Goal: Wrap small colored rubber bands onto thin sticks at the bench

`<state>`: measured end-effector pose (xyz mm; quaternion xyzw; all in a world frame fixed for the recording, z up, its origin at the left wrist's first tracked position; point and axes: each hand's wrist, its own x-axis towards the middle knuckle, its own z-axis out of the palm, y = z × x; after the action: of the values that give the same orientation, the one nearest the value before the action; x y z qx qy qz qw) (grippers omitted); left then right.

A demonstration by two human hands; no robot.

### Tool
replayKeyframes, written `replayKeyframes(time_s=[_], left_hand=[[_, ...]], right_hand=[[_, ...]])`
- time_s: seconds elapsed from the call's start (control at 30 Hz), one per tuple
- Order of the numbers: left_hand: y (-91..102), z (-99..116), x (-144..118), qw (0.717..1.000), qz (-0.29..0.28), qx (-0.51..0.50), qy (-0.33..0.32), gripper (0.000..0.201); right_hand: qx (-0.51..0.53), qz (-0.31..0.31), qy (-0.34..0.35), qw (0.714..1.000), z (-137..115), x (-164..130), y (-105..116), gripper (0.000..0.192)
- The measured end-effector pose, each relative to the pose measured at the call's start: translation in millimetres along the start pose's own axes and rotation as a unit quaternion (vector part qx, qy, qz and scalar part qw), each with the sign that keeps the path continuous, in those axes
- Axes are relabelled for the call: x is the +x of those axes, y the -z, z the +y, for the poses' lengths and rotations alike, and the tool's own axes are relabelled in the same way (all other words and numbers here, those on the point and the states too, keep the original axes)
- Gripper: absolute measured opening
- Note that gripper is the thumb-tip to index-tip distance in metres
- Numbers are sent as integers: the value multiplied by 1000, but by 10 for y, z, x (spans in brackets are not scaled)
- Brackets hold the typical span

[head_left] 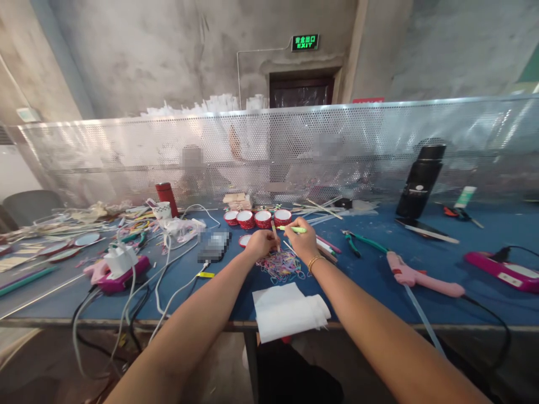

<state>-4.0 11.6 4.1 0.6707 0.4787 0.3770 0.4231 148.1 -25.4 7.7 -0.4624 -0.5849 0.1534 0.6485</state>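
I hold a thin wooden stick [275,234] in my left hand [260,244], pinched near its lower end, so it stands nearly upright with a slight lean and its top free. In my right hand [302,241] lies a light green pen [293,229], level, its tip pointing left and meeting the stick near its top. Both hang just above a heap of coloured rubber bands [281,266] on the blue table [370,269].

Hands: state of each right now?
Left hand: closed on a thin wooden stick.
Right hand: closed on a light green pen, above the rubber bands.
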Motion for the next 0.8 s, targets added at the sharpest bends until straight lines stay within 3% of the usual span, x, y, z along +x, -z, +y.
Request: replayKeyframes(time_s=[0.23,0.43,0.67,0.8], left_hand=[[15,-23,13,998,16,66,-9,15],[22,-42,29,999,2,43,-19,7],[23,-95,66,998,9,49,-29,9],[9,-61,49,999,4,20,-25,8]], right_hand=[[36,-29,7,999,-20,-22,-30,13],[3,9,3,1000,-18,-4,-1,13],[24,-21,10,999,-29,-22,-20,14],[4,4,1,1000,-10,-13,-9,14]])
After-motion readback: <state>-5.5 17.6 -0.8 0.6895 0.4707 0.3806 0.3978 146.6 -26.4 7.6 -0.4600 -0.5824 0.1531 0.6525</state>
